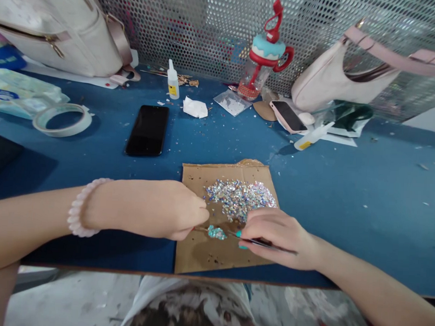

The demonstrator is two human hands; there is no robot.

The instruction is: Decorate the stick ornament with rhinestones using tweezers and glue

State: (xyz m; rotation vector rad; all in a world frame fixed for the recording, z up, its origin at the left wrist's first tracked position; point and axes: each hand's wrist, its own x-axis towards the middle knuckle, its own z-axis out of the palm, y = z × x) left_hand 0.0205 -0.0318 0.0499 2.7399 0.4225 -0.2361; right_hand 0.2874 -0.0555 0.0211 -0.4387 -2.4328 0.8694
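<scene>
My left hand (165,209) is closed in a pinch over the left side of a cardboard piece (199,258). It grips a thin stick whose far end carries a small turquoise, rhinestone-covered piece (217,232). My right hand (275,235) is closed round dark metal tweezers (267,244), their tip pointing left, close beside the turquoise piece; whether they touch it I cannot tell. A pile of glittering rhinestones (241,197) lies on the cardboard just beyond both hands, partly hidden by my right fingers.
Behind the cardboard lie a black phone (147,130), a crumpled white paper (195,107), a glue bottle (173,82) and another glue bottle (312,137). A tape roll (62,120) is at left. A tumbler (261,64) and a handbag (337,72) stand by the perforated metal screen (194,27).
</scene>
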